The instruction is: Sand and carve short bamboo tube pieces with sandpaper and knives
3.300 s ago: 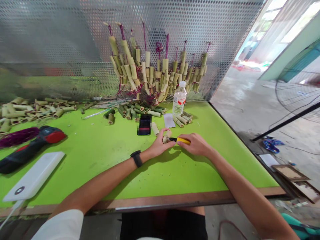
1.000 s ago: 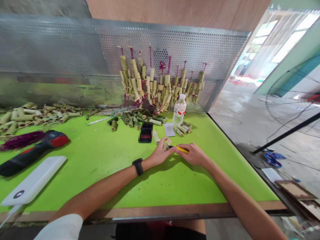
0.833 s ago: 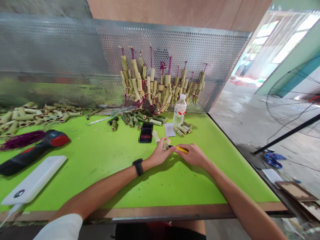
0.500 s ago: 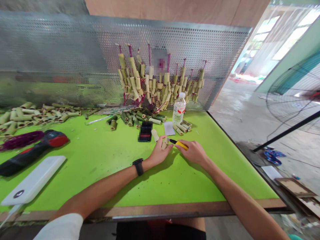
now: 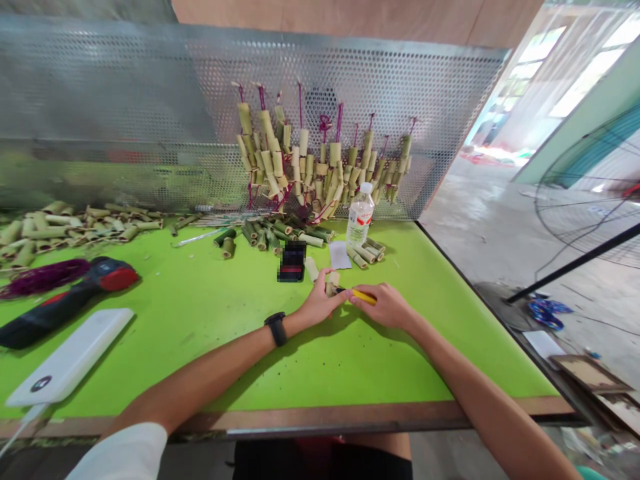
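Note:
My left hand (image 5: 320,301), with a black watch on its wrist, is closed around a short pale bamboo piece (image 5: 332,280). In my right hand (image 5: 386,305) is a yellow utility knife (image 5: 364,297), its dark front end pointing left against the bamboo. My left thumb lies close to the front of the knife, and the blade's tip is hard to make out. Just beyond the left hand another pale bamboo piece (image 5: 311,269) lies on the green tabletop (image 5: 225,347), beside a dark phone (image 5: 292,261).
A water bottle (image 5: 360,217) stands behind the hands near a folded paper (image 5: 341,255). Green bamboo tubes (image 5: 265,237) lie by the perforated metal panel (image 5: 200,87), where strung bamboo pieces (image 5: 320,170) hang. At left are a power tool (image 5: 70,297) and a white power bank (image 5: 73,357).
The knife's front end has moved left and down onto the bamboo piece. The two hands have come closer together, and the view has shifted slightly.

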`<move>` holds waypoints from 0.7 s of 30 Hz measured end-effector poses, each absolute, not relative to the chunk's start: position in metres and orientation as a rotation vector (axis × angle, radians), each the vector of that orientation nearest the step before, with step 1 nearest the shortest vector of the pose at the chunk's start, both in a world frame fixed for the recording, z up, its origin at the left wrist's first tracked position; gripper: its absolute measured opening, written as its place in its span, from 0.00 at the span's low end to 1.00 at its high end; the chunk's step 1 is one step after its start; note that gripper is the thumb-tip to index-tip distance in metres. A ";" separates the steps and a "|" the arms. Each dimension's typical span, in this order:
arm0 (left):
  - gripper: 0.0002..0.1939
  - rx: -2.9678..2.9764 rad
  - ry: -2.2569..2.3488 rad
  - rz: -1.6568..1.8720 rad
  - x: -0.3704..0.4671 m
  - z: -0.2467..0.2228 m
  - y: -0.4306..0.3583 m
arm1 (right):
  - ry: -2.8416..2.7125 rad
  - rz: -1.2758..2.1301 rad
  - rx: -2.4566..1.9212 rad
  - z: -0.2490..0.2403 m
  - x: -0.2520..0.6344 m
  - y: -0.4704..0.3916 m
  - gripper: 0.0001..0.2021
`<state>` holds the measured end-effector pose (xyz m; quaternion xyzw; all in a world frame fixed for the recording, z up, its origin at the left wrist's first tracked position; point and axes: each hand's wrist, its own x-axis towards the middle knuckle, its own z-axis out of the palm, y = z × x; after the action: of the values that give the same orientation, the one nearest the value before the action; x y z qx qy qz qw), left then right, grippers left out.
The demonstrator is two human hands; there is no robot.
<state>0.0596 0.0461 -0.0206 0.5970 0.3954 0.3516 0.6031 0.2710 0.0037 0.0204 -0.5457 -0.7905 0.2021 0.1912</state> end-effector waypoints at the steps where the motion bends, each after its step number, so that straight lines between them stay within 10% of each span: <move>1: 0.42 1.394 0.911 0.835 0.060 -0.021 0.046 | -2.218 0.563 -1.535 0.020 0.270 0.003 0.23; 21: 0.26 1.470 1.048 1.012 0.064 -0.022 0.047 | -2.079 0.400 -1.734 0.017 0.259 -0.001 0.18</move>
<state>0.0640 0.0468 -0.0224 0.6107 0.4352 0.4205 0.5106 0.2592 -0.0014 0.0165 -0.6207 -0.7441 0.1433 0.2011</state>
